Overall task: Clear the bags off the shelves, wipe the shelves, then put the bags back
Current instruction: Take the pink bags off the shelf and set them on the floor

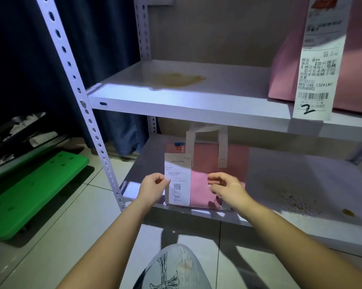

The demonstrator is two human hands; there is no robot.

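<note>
A storage corner for takeaway orders, likely a shop's back room. A white slotted-metal shelving rack [88, 113] holds pink delivery bags [215, 174] tagged with printed order receipts [177, 180], one showing a barcode. Brown spill stains [176, 80] mark the shelves. Tiled floor [76, 236], dark curtain [105, 49] behind.

Flat green plastic board [33, 192] on pale tiled floor [88, 222], far left of the hands; dark blue curtain [105, 49] hangs above it.
</note>
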